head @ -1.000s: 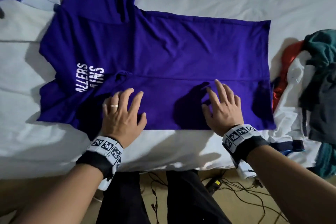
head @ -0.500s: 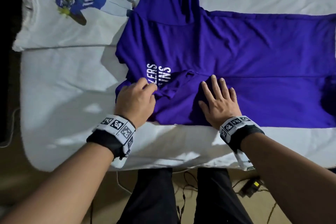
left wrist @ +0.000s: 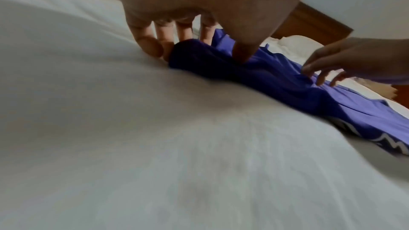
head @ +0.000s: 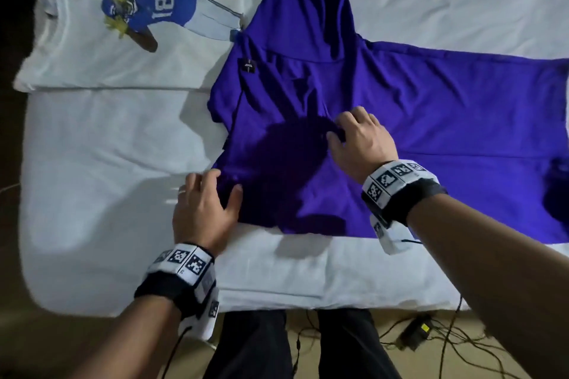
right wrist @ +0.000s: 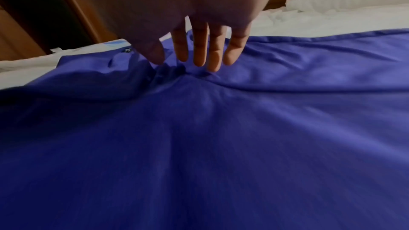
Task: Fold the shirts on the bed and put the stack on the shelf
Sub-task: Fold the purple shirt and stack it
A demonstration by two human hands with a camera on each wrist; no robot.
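Since the earlier frame the near sleeve is folded in, lettering now hidden. Left hand pinches purple shirt at bed's near edge; right hand pinches mid-cloth. Step: side fold. Next: flatten, fold far sleeve.

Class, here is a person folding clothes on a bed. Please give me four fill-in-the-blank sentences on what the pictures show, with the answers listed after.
1. The shirt being folded is ____ in colour.
2. The white T-shirt shows a printed player wearing number ____.
3. The left hand grips the folded shirt's near ____ corner.
4. Both shirts lie on a ____ bed sheet.

Answers: purple; 18; left; white
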